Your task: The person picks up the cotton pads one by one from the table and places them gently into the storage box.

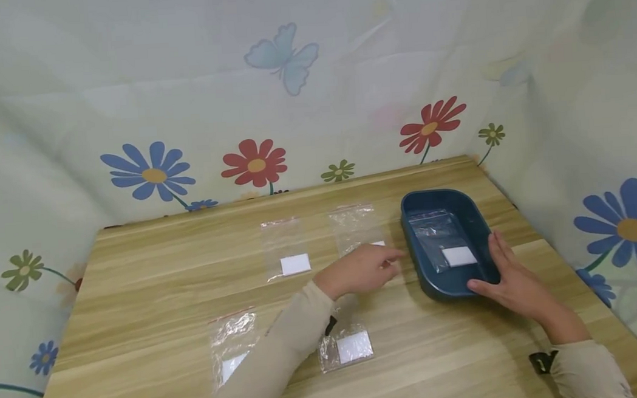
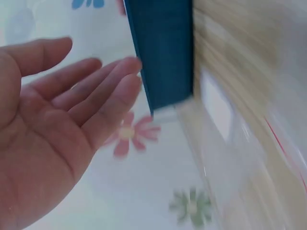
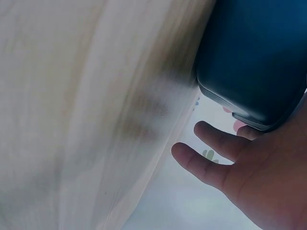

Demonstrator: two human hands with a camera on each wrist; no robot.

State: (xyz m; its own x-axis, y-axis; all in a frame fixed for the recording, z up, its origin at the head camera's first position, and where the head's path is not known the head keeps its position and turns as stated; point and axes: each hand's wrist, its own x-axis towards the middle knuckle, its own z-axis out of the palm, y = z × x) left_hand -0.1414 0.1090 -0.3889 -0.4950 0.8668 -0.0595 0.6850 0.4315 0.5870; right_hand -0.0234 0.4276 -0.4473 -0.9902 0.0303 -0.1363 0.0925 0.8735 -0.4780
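A dark blue plastic basin (image 1: pixel 433 283) stands at the right of the table. Inside it lies a clear zip bag (image 1: pixel 429 235) with a white card (image 1: pixel 459 256). My right hand (image 1: pixel 518 287) rests against the basin's near right corner, thumb at the near rim and fingers along the right side; the right wrist view shows two fingers extended, apart from the wall. My left hand (image 1: pixel 362 269) hovers just left of the basin with loosely bent fingers, an empty palm in the left wrist view. It partly covers another clear zip bag (image 1: pixel 353 224) with a white card.
More clear zip bags with white cards lie on the wooden table (image 1: pixel 154 282): one bag (image 1: pixel 282 234) at the back, another bag (image 1: pixel 233 332) partly under the left sleeve, and a third bag (image 1: pixel 346 346) in front. Flowered cloth (image 1: pixel 302 115) hangs around the table.
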